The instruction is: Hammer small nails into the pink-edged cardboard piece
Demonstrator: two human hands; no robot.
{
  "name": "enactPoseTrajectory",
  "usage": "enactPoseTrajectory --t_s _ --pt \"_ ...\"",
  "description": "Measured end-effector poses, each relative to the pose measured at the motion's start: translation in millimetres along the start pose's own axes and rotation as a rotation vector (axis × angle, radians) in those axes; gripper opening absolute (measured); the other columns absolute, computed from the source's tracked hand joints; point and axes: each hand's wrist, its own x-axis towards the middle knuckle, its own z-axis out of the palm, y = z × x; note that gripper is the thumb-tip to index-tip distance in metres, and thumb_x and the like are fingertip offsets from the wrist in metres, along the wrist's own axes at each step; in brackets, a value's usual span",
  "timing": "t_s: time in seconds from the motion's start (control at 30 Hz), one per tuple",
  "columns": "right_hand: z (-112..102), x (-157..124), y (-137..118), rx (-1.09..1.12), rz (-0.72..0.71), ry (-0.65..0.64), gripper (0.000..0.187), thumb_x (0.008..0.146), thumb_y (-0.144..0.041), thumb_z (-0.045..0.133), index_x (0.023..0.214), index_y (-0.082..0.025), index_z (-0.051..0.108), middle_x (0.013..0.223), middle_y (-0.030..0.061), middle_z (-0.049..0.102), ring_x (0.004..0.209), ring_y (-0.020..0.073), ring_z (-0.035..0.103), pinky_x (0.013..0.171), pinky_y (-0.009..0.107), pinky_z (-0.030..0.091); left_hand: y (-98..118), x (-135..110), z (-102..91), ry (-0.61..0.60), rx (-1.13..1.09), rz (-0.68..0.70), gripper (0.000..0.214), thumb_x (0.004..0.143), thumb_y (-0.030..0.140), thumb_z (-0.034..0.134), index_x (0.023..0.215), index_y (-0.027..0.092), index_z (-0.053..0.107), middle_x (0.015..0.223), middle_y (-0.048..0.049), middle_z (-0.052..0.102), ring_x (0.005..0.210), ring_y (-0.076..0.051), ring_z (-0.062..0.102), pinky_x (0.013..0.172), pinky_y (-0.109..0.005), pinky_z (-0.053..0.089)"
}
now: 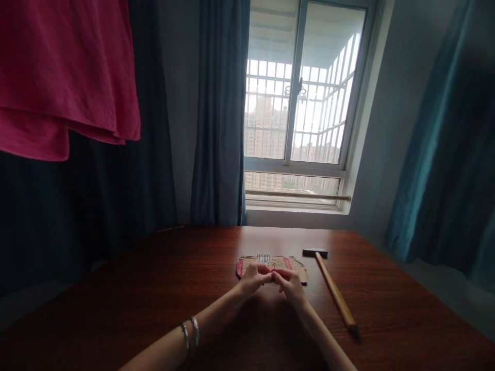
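Note:
On the table lies a flat, patterned board (297, 267) in tan and pink, partly hidden behind my hands. A short row of several thin nails (263, 257) stands upright at its far side. My left hand (254, 277) is closed in a pinch at the board's near edge. Fingertip to fingertip with it, my right hand (291, 286) is pinched too. Between them a thin, dark, nail-like piece (274, 267) pokes up, too small to make out fully. To the right of the board is a hammer (335, 293) with a wooden handle and dark head, touched by neither hand.
The brown wooden table (185, 299) reaches back to the wall under a barred window (296, 103). Blue curtains (220, 113) hang on both sides. A pink cloth (69, 72) hangs at the upper left, above the table.

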Motion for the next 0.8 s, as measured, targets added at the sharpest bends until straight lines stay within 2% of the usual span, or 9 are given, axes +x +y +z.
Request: enactPoseTrajectory --t_s 0.13,0.27,0.33,0.43,0.53,0.63,0.8 --pt "-2.0 0.9 3.3 -0.019 0.044 0.058 0.041 0.068 -0.052 0.062 0.084 -0.016 0.072 0.075 0.0071 0.071 0.064 0.0187 0.062 0.038 0.020 0.044 -0.5 2.6 4.8 -0.004 0.061 0.011 0.029 0.068 0.042 0.063 0.069 0.014 0.070 0.065 -0.0053 0.067 0.060 -0.015 0.057 0.053 -0.022 0.040" --pt "-4.7 3.1 10.1 -0.045 0.074 0.120 0.042 0.068 -0.053 0.061 0.086 -0.016 0.071 0.078 0.0074 0.070 0.069 0.0228 0.064 0.040 0.023 0.045 2.2 8.6 1.4 0.002 0.058 0.022 0.031 0.068 0.043 0.062 0.073 0.014 0.071 0.069 -0.0062 0.068 0.065 -0.017 0.059 0.058 -0.023 0.043" --pt "-8.6 6.3 13.1 -0.106 0.052 0.169 0.040 0.070 -0.051 0.059 0.084 -0.016 0.070 0.075 0.0075 0.070 0.067 0.0227 0.063 0.043 0.026 0.046 0.6 17.6 -5.6 0.133 -0.038 0.002 0.036 0.071 0.046 0.056 0.072 0.013 0.069 0.066 -0.0065 0.067 0.061 -0.016 0.058 0.057 -0.024 0.043" --pt "-16.3 14.2 14.6 -0.237 -0.050 0.234 0.033 0.073 -0.045 0.058 0.080 -0.016 0.070 0.075 0.0073 0.070 0.069 0.0218 0.063 0.058 0.030 0.049 -8.2 38.1 -21.8 0.442 -0.258 -0.026 0.043 0.077 0.049 0.044 0.071 0.011 0.066 0.064 -0.0069 0.064 0.056 -0.014 0.057 0.056 -0.025 0.045" --pt "-22.1 26.7 13.8 -0.314 -0.095 0.247 0.030 0.076 -0.042 0.055 0.082 -0.017 0.070 0.078 0.0067 0.071 0.073 0.0211 0.064 0.068 0.030 0.049 -23.0 59.5 -35.9 0.592 -0.425 -0.090 0.044 0.075 0.049 0.042 0.075 0.011 0.064 0.070 -0.0087 0.066 0.058 -0.014 0.059 0.057 -0.026 0.047" --pt "-22.1 43.5 16.1 -0.355 -0.070 0.236 0.032 0.076 -0.042 0.053 0.085 -0.017 0.071 0.079 0.0071 0.071 0.072 0.0213 0.064 0.068 0.031 0.049 -38.7 75.7 -39.7 0.592 -0.500 -0.179 0.042 0.072 0.048 0.043 0.076 0.011 0.063 0.071 -0.0095 0.066 0.061 -0.015 0.061 0.060 -0.027 0.048" --pt "-11.9 72.9 29.4 -0.365 -0.085 0.166 0.027 0.073 -0.037 0.054 0.081 -0.018 0.071 0.079 0.0061 0.072 0.073 0.0208 0.065 0.071 0.031 0.049 -55.1 93.3 -31.8 0.459 -0.777 -0.246 0.031 0.070 0.040 0.050 0.070 0.011 0.062 0.063 -0.0074 0.064 0.057 -0.014 0.058 0.060 -0.027 0.046"
